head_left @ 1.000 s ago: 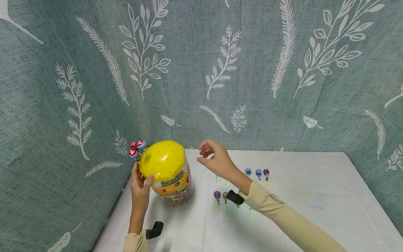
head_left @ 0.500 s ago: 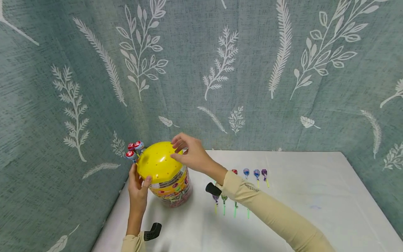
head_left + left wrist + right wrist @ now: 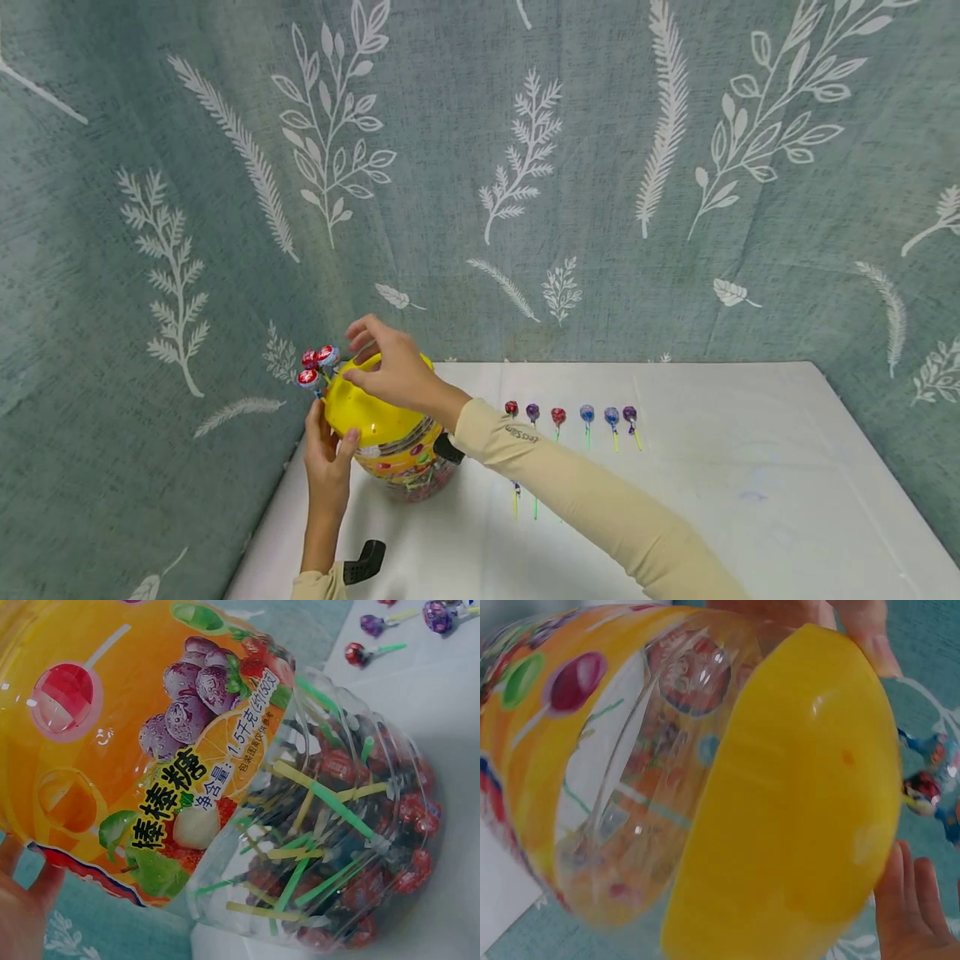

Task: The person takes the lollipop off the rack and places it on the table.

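A clear plastic candy jar (image 3: 408, 471) with a yellow lid (image 3: 375, 408) stands on the table at the left, tilted. Its orange label shows fruit, and wrapped lollipops with green and yellow sticks fill its lower part (image 3: 330, 847). My left hand (image 3: 327, 467) grips the jar by its lid, thumb at the front edge. Several red-and-blue lollipops (image 3: 318, 365) stick out of the lid's far left side. Over the lid hovers my right hand (image 3: 397, 367), fingers loosely bent toward those lollipops, nothing visible between them.
A row of wrapped lollipops (image 3: 587, 414) lies on the white table (image 3: 712, 483), right of the jar. More lollipops in a nearer row are partly hidden under my right sleeve (image 3: 570, 475). A green leaf-patterned curtain (image 3: 450, 167) hangs behind and at the left.
My right hand has moved left from beside the jar to over the lid, close to the lollipops standing in it. The left hand keeps its grip on the jar.
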The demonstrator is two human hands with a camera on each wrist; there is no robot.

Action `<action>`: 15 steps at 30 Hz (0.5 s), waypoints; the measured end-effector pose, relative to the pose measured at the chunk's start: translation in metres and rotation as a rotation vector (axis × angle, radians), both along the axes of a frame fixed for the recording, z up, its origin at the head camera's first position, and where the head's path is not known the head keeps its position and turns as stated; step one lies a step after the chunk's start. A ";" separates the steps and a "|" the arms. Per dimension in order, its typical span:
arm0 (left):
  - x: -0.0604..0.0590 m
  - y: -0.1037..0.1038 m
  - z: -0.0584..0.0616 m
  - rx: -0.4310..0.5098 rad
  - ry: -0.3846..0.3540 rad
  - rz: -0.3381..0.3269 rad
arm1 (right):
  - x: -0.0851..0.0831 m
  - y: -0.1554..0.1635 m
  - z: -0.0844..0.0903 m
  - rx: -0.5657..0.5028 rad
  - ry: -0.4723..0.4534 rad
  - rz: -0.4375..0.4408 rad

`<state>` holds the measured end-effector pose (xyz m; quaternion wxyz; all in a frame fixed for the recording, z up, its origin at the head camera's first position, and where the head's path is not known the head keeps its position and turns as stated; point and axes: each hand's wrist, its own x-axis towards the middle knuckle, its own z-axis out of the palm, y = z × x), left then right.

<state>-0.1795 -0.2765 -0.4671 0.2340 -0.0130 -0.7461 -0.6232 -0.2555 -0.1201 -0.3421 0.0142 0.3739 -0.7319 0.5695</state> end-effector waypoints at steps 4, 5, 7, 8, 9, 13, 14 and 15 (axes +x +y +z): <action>0.001 0.000 -0.002 0.021 0.016 -0.002 | 0.002 -0.014 -0.003 0.007 0.016 0.040; 0.001 0.000 -0.002 0.024 0.024 -0.006 | 0.002 -0.016 -0.004 0.007 0.025 0.043; 0.001 -0.001 -0.002 0.029 0.041 -0.015 | 0.003 -0.021 -0.004 0.005 0.038 0.037; 0.000 -0.001 -0.002 0.031 0.049 -0.019 | 0.003 -0.022 -0.005 -0.002 0.039 0.031; 0.000 -0.001 -0.002 0.031 0.055 -0.021 | 0.003 -0.023 -0.005 -0.004 0.040 0.018; -0.001 -0.001 -0.002 0.031 0.055 -0.024 | 0.002 -0.025 -0.007 -0.018 0.027 -0.017; -0.001 -0.001 -0.002 0.031 0.055 -0.025 | 0.001 -0.025 -0.007 -0.020 0.024 -0.018; -0.001 -0.001 -0.003 0.029 0.054 -0.026 | 0.001 -0.026 -0.007 -0.013 0.025 -0.018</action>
